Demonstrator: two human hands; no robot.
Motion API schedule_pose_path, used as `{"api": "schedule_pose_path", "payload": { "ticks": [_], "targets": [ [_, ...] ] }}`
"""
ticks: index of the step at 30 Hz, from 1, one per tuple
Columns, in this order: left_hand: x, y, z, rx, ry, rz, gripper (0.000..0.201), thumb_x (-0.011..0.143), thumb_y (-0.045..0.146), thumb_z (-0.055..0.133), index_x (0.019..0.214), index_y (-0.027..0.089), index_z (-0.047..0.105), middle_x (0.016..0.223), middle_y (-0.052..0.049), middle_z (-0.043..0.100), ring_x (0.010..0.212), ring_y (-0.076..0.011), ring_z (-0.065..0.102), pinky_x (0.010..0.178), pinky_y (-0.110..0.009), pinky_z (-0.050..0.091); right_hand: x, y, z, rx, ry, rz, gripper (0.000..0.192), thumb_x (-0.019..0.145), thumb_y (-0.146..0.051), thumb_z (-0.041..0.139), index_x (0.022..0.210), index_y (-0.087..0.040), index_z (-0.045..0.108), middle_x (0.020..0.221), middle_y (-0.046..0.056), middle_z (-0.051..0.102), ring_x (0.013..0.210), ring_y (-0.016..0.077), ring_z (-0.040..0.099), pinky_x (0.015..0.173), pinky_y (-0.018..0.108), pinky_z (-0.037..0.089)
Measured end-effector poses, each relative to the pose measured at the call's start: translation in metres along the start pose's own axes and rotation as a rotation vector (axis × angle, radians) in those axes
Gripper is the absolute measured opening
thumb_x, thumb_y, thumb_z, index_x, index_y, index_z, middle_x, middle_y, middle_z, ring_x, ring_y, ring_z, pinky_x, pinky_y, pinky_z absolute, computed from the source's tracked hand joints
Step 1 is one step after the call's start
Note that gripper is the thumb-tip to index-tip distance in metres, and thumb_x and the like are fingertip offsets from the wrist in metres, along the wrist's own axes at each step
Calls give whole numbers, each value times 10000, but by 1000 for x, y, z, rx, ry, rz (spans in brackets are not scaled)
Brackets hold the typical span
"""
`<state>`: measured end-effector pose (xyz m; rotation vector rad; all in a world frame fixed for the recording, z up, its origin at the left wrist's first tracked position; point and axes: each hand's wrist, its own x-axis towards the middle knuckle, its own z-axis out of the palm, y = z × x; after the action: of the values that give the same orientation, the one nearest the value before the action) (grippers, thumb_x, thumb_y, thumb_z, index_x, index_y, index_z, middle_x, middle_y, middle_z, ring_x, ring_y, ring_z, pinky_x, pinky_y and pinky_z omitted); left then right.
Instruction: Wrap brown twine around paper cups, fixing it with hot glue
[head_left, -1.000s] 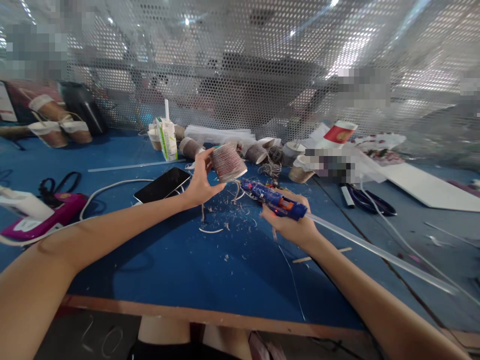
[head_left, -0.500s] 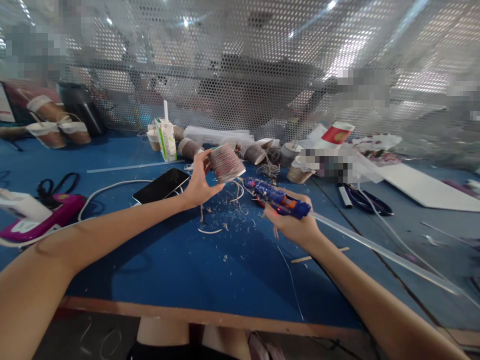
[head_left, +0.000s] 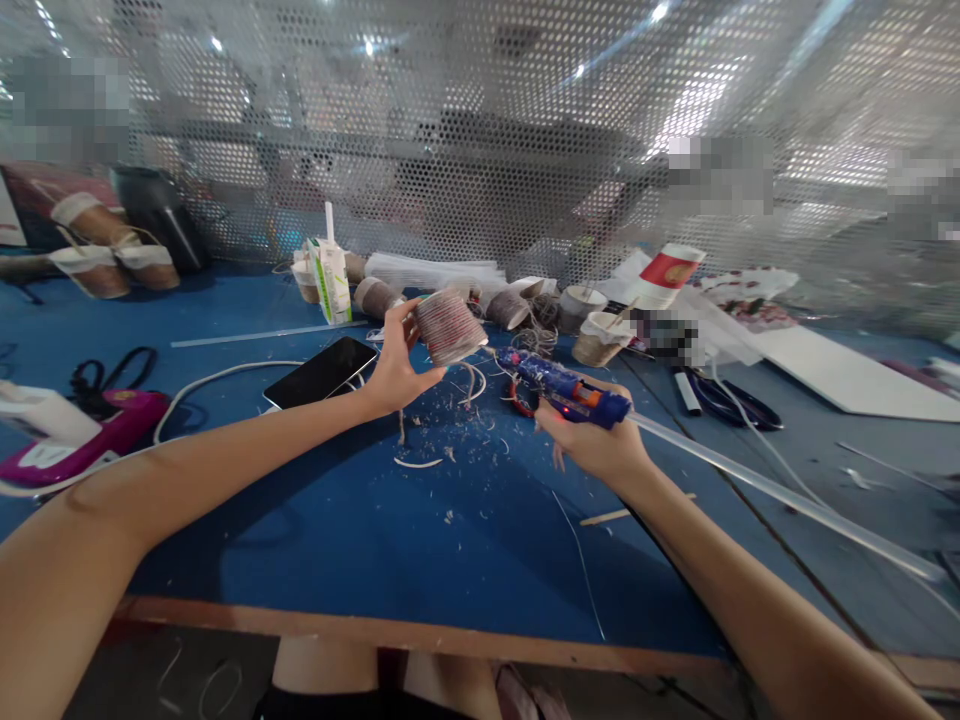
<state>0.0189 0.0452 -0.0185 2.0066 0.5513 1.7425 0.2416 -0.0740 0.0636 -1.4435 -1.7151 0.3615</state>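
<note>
My left hand [head_left: 401, 360] is closed around a paper cup [head_left: 448, 328] wrapped in reddish-brown and grey cord. The cup is tilted above the table, its pale rim toward the right. In my right hand [head_left: 592, 430] is a blue hot glue gun [head_left: 559, 385] with an orange part, a small red light and a long clear glue stick [head_left: 765, 490] sticking out behind. Its nozzle points left and lies very near the cup's rim; whether they touch I cannot tell. Below them, white scraps and bits of cord [head_left: 457, 440] litter the blue table [head_left: 337, 540].
Left of my hand lies a black phone [head_left: 322, 372]; farther left is a purple power strip [head_left: 90, 430]. A drink carton [head_left: 330, 280], several cord-wrapped cups [head_left: 507, 309] and a red-and-white cup [head_left: 670, 275] stand at the back. A white board [head_left: 855, 375] is at the right. Perforated mesh [head_left: 480, 140] rises behind.
The glue gun has shifted slightly right, and its nozzle has drawn back a little from the cup's rim. My left hand holds the cup almost as before.
</note>
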Motion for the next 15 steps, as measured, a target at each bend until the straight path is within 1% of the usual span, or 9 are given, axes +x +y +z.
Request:
{"api": "schedule_pose_path", "payload": {
  "ticks": [5,9,15],
  "targets": [
    [0,0,2,-34,21,-35,794,729,333,774,1341,330,268,1360,-91,357,1317,-290,450,1118,-525,429,2,4,0,-10,24,-23,164,626,-229,578,522,-240,452,468,-12,513,454,127,474,407,256,380],
    [0,1,2,-53,3,-38,783,734,354,761,1331,328,253,1358,-101,354,1326,-306,442,1127,-571,403,4,5,0,17,16,5,142,624,-229,579,536,-244,469,474,-11,525,453,133,478,414,264,400],
    [-1,-2,0,-64,-20,-20,806,750,381,770,1353,333,237,1386,-97,336,1337,-298,435,1141,-528,406,5,7,0,50,-6,54,121,643,-230,594,565,-243,502,470,-16,525,432,134,474,411,276,408]
  ]
}}
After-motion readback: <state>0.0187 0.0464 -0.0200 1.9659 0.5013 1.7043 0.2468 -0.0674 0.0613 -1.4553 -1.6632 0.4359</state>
